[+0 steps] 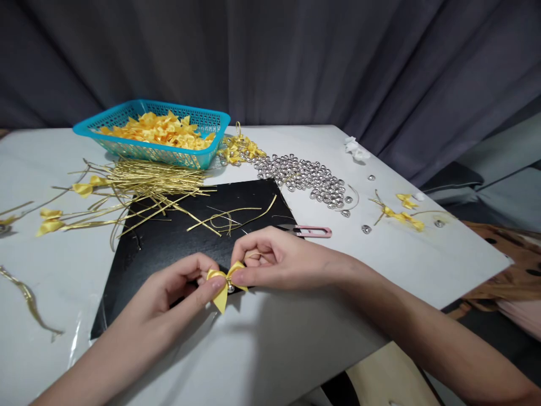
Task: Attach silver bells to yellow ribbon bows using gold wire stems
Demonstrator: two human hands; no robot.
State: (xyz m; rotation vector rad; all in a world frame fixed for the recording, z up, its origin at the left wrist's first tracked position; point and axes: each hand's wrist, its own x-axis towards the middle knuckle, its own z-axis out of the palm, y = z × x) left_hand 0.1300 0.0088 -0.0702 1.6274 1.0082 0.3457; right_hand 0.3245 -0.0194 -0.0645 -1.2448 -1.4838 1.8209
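Between my two hands is a yellow ribbon bow (220,300) with a small silver bell-like charm (230,287) hanging at its middle. My left hand (181,293) pinches the bow's left loop between thumb and fingers. On the other side, my right hand (270,259) grips the right loop close to the knot, and a thin gold cord (256,255) shows by its curled fingers. Both hands are over the front edge of a black board (164,259). Just beyond my right wrist lie pink-handled thread snips (315,231).
A blue basket (143,148) of yellow bows stands at the back left, with a heap of gold cords (156,179) before it. Silver charms (300,172) spread across the back middle. Finished-looking bows (240,149) sit beside the basket; more bows (406,217) lie at right.
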